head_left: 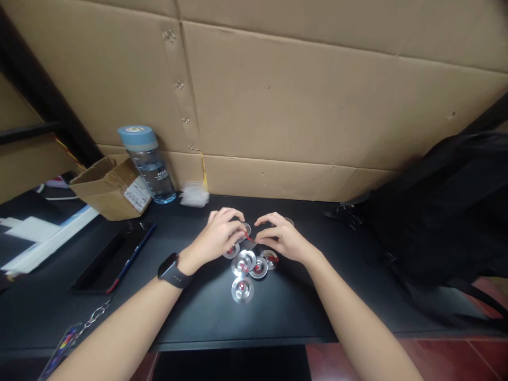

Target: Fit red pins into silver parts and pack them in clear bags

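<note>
Several small silver metal discs (243, 263) with red centres lie in a cluster on the black table (206, 312). My left hand (219, 236), with a black watch on its wrist, rests curled over the discs at the cluster's left. My right hand (278, 235) is curled at the cluster's right. Between the fingertips of both hands is a small red piece (250, 238), pinched just above the discs. One disc (242, 289) lies apart, nearest to me.
A blue-capped water bottle (150, 164) and an open cardboard box (111, 186) stand at the back left, with a white plastic packet (194, 194) beside them. A black phone and pen (113, 256) lie left. A black backpack (444, 222) fills the right. Cardboard lines the wall behind.
</note>
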A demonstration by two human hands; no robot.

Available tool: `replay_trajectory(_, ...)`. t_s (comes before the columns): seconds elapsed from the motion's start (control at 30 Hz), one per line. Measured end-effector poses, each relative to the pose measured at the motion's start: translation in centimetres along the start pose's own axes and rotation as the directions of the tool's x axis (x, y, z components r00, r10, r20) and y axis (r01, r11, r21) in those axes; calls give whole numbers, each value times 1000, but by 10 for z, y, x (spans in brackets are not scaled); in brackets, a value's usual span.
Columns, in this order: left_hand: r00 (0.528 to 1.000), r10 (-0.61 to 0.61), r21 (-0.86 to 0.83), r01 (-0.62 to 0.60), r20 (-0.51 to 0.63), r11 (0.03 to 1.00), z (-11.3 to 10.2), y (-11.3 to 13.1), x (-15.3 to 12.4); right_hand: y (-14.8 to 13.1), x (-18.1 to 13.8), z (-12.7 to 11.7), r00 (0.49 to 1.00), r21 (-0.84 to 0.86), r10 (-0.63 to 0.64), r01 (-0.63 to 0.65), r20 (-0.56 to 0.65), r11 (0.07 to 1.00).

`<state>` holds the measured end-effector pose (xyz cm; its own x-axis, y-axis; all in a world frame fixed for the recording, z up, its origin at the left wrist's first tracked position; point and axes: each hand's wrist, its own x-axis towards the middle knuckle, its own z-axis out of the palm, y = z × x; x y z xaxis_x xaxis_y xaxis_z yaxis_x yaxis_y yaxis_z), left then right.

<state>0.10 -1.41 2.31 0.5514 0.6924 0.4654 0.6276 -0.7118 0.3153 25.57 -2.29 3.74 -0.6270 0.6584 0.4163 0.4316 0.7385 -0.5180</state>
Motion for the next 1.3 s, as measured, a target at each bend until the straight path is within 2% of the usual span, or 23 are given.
replay_trajectory(0.07, 996, -61, 39, 64, -71, 997, -6, -12, 0, -3, 0, -4, 1000, 19, 28, -28, -2, 999)
replay_trajectory(0.17, 974, -151, 87, 167, -167, 982, -17, -36, -2, 2, 0, -8, 977, 70, 180, -173, -116, 982)
replay_trajectory(0.27, 962, -202, 82, 219, -184, 972, -24, -58, -5, 22, -5, -15, 897, 185, 386, -351, -215, 918)
replay_trajectory(0.33, 968, -207, 75, 219, -144, 973, -26, -68, -7, 42, -10, -20, 840, 260, 496, -440, -218, 859)
replay_trajectory(0.43, 981, -180, 63, 185, -75, 981, -24, -76, -9, 72, -19, -27, 725, 231, 621, -577, -298, 784)
replay_trajectory(0.5, 985, -165, 53, 167, -49, 985, -21, -78, -10, 88, -24, -28, 676, 156, 663, -653, -323, 741)
replay_trajectory(0.63, 983, -185, 56, 185, -2, 981, -18, -75, -10, 101, -29, -25, 653, -3, 686, -725, -321, 689)
replay_trajectory(0.73, 977, -211, 56, 209, 27, 976, -18, -73, -9, 97, -29, -22, 633, -50, 693, -750, -345, 660)
replay_trajectory(0.83, 976, -216, 50, 214, 40, 976, -18, -74, -8, 87, -26, -20, 573, -129, 727, -810, -378, 572)
replay_trajectory(0.9, 977, -213, 38, 212, 27, 977, -17, -72, -8, 80, -23, -18, 551, -189, 743, -832, -381, 521)
replay_trajectory(0.97, 981, -194, 15, 194, 21, 981, -16, -66, -7, 76, -22, -18, 568, -231, 732, -823, -377, 519)
replay_trajectory(1.03, 988, -155, 4, 155, 28, 988, -12, -56, -6, 74, -21, -18, 615, -264, 683, -787, -393, 557)
replay_trajectory(1.1, 993, -113, 14, 113, 41, 994, -6, -45, -5, 74, -19, -18, 700, -295, 587, -708, -406, 641)
replay_trajectory(1.2, 994, -90, 28, 88, 56, 996, 5, -32, -4, 70, -15, -15, 845, -309, 402, -511, -352, 802)
replay_trajectory(1.3, 995, -81, 17, 80, 51, 997, 11, -27, -2, 56, -9, -5, 924, -251, 271, -340, -271, 906)
